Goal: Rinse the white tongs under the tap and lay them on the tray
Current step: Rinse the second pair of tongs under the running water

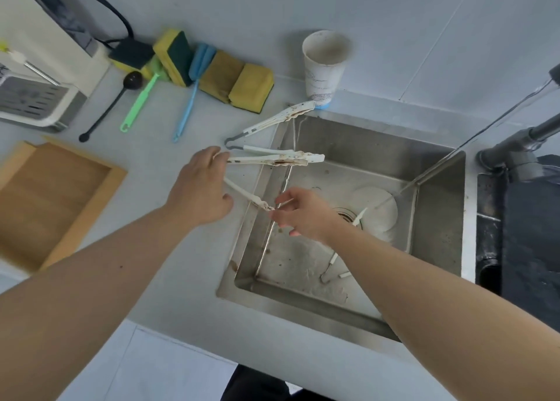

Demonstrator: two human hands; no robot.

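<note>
A stainless steel sink (439, 188) is set into a pale counter, and everything is placed here relative to it. At its left rim, a pair of white tongs (242, 193), stained brown at the tips, is held by both hands. The hinge end is gripped by the left hand (200, 188) over the counter just left of the rim, with one arm of the tongs reaching out above the rim and the other slanting down toward the basin. The tip of that lower arm is pinched between the thumb and fingers of the right hand (303, 215), which is held over the left part of the basin.

A second pair of white tongs (272, 122), also stained, is laid on the counter at the sink's far-left corner, its tips jutting over the rim. Just behind that corner a soiled paper cup (324, 67) is stood against the wall. Inside the basin, partly hidden by the right forearm, a third utensil (333, 267) is seen near the drain. The tap (515, 152) is mounted at the sink's right side. A wooden tray (45, 200) is placed on the counter well to the left of the sink. Sponges (236, 82) and long-handled brushes (188, 97) are lined up along the wall, left of the cup.
</note>
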